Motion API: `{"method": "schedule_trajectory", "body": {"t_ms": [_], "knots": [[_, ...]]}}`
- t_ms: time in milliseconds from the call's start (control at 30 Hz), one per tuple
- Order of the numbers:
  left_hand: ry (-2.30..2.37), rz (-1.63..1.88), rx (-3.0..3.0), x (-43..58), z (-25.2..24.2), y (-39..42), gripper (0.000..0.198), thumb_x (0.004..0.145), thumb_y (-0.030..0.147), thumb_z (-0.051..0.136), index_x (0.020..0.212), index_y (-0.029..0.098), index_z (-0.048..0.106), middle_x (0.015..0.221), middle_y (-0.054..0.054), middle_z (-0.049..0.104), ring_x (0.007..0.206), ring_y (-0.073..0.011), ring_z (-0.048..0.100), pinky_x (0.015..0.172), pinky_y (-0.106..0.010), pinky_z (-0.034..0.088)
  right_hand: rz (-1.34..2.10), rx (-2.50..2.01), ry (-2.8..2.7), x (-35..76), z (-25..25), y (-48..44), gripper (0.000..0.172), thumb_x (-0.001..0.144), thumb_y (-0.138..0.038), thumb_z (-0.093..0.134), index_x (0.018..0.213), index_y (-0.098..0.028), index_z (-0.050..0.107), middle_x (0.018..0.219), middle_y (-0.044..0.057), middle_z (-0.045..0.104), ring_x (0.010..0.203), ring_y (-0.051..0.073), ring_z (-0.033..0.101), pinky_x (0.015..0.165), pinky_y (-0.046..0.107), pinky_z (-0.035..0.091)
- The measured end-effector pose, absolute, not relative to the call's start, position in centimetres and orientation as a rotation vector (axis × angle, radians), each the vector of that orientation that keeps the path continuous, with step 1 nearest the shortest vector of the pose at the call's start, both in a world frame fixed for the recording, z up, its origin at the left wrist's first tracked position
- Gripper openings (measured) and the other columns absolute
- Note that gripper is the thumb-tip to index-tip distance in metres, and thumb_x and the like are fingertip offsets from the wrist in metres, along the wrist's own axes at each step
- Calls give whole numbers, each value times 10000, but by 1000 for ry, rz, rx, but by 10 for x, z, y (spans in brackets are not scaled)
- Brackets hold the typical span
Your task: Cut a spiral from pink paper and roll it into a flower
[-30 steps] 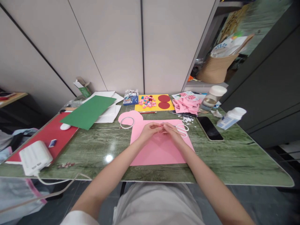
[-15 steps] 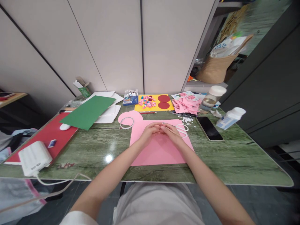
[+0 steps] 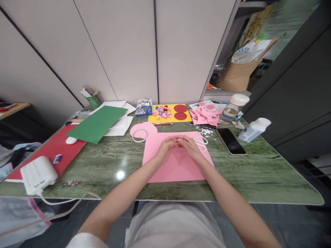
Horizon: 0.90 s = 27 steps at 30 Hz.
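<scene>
Just one head cam, fairly close in, above the near side of a long, glossy green wood-grain table (image 3: 108, 155), facing forward and down.

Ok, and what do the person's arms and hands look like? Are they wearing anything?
A white sleeve shows high on the left arm; below it the arm is bare. The right arm shows no sleeve. The left hand and right hand wear no gloves, and I see no watch or bracelet.

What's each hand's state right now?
Left hand: fingers curled over the pink sheet; anything held cannot be told.
Right hand: fingers curled against the left's; anything held cannot be told.
</scene>
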<state>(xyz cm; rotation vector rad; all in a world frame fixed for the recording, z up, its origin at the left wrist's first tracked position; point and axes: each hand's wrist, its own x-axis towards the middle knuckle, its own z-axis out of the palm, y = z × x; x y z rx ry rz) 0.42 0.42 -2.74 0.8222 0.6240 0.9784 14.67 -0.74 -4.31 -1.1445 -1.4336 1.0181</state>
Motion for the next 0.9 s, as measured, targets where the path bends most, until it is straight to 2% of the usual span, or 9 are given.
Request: {"method": "schedule_trajectory", "body": {"t_ms": [133, 333, 500, 633, 900], "knots": [[642, 947, 833, 2, -28, 7, 262, 620, 148, 598, 871, 128, 672, 912, -87, 697, 862, -186, 635, 864, -335, 431, 1047, -1132, -1428, 147, -44, -8, 290, 810, -454, 507, 878, -199, 628, 855, 32, 631, 771, 172, 578, 680, 283, 461], [694, 937, 913, 0, -27, 11, 238, 641, 157, 578, 850, 140, 689, 915, -72, 695, 838, -160, 618, 799, -281, 411, 1026, -1107, -1447, 145, -39, -9, 245, 805, -404, 526, 902, -203, 625, 883, 30, 625, 835, 178, 577, 742, 289, 452], [761, 895, 1035, -1, -28, 11, 248, 699, 244, 567, 898, 150, 683, 945, -76, 683, 844, -174, 609, 709, -266, 360, 982, -1097, -1479, 145, -36, -11, 203, 808, -364, 528, 880, -198, 621, 883, 35, 633, 818, 177, 580, 758, 300, 446], [806, 880, 1111, -2, -27, 11, 270, 742, 301, 526, 944, 180, 659, 973, -55, 666, 856, -178, 606, 708, -271, 333, 927, -1105, -1487, 146, -35, -11, 207, 813, -356, 529, 893, -193, 627, 905, 45, 639, 866, 185, 572, 803, 313, 431], [861, 905, 1174, -2, -20, 5, 271, 768, 363, 491, 963, 211, 602, 929, -24, 651, 851, -179, 596, 689, -275, 291, 888, -1105, -1474, 148, -38, -9, 203, 805, -357, 550, 869, -183, 631, 862, 45, 634, 801, 176, 584, 724, 296, 455]]}}
